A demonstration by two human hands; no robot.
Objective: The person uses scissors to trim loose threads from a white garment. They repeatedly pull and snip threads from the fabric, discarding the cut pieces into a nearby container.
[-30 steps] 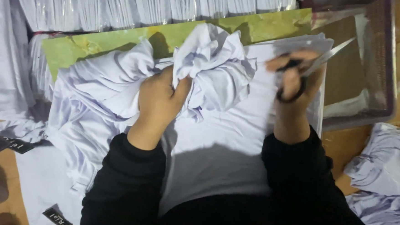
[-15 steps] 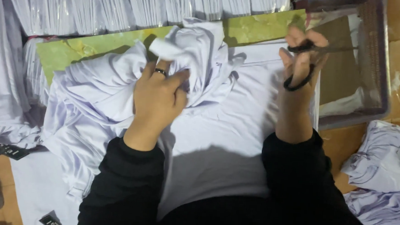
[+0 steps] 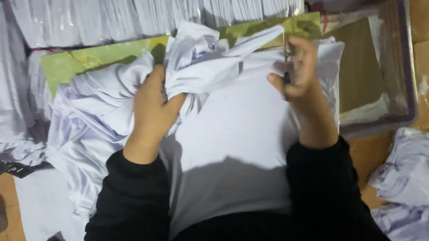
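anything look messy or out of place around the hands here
Mostly tidy stacks, but a crumpled heap of pale lilac garments lies on the floor at the right. The left hand bunches a pale lilac shirt; the right hand holds scissors.

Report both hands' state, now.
Left hand: closed, gripping the bunched white garment.
Right hand: closed around scissors, touching the garment's stretched strip.

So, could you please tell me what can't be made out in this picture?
Head view only:
- Scissors: mostly hidden inside the right hand, blurred.
- Left hand fingertips: buried in the bunched white garment.
- Pale pile at right: cut off by the edge.
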